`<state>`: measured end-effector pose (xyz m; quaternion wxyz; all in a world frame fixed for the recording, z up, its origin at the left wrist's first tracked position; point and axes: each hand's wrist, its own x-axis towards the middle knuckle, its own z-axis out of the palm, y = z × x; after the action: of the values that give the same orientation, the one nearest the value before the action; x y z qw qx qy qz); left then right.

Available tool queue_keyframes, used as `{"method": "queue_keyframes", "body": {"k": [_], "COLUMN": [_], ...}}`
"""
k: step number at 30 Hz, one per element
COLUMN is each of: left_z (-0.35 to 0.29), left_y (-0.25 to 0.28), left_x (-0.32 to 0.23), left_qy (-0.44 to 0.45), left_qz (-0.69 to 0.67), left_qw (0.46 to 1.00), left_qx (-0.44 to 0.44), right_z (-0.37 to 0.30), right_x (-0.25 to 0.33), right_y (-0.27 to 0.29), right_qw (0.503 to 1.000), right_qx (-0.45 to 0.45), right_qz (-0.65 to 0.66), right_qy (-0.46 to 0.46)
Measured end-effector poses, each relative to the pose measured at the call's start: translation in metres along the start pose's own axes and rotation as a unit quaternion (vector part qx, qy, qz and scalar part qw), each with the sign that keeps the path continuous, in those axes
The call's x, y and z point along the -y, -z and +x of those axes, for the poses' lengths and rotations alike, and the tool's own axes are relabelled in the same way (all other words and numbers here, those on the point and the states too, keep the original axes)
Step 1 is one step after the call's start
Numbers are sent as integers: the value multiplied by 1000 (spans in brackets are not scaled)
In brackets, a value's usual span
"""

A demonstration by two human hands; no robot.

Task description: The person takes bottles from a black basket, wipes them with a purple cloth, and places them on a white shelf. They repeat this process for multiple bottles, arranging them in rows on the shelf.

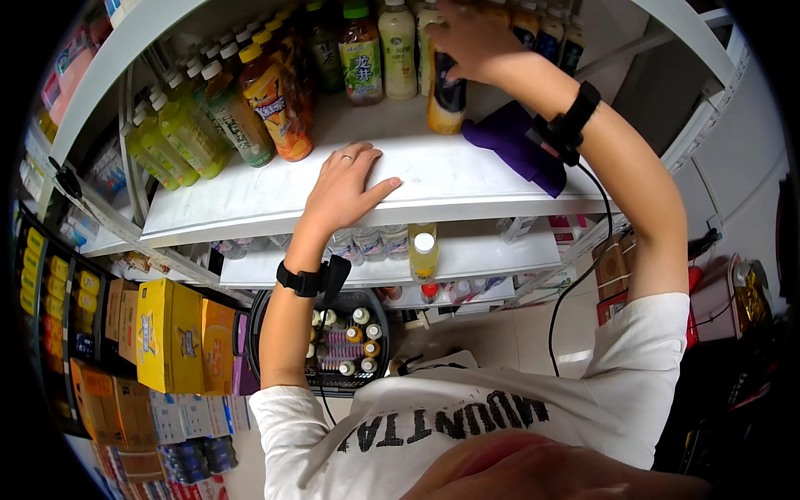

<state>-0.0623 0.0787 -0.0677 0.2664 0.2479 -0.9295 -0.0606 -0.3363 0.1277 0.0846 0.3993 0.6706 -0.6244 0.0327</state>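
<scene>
My left hand (pixel 344 185) lies flat on the white shelf (pixel 400 171), fingers spread, with nothing in it. At the shelf's back right, my right hand (pixel 473 43) wraps round the upper part of a drink bottle (pixel 447 112) with a dark label and a yellow-orange base; its cap is hidden by the hand. A crumpled purple cloth (pixel 518 148) lies to the right of that bottle. Left of it stand a pale cream bottle (pixel 399 54) and a green-capped tea bottle (pixel 361 60). An orange drink bottle (pixel 277 104) is behind my left hand.
Several green-yellow bottles (pixel 179 137) fill the shelf's left side. On the shelf below stands a yellow drink bottle (pixel 424 258). A black basket (pixel 379 379) with several bottles sits on the floor, near yellow cartons (pixel 171 333). A black cable (pixel 575 287) hangs from my right wrist.
</scene>
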Motion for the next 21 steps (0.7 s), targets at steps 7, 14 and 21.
{"method": "queue_keyframes", "body": {"k": [7, 14, 21], "left_z": [1, -2, 2], "left_y": [-1, 0, -1], "left_x": [-4, -3, -7], "left_qy": [8, 18, 31], "left_qz": [-13, 3, -23], "left_qw": [1000, 1000, 999], "left_qx": [-16, -22, -13], "right_z": [-3, 13, 25], "right_x": [-58, -60, -88], "right_y": [-32, -25, -78], "right_qw": [985, 993, 997], "right_qx": [17, 111, 42], "right_qz": [-166, -28, -51], "right_qy": [43, -36, 29]}}
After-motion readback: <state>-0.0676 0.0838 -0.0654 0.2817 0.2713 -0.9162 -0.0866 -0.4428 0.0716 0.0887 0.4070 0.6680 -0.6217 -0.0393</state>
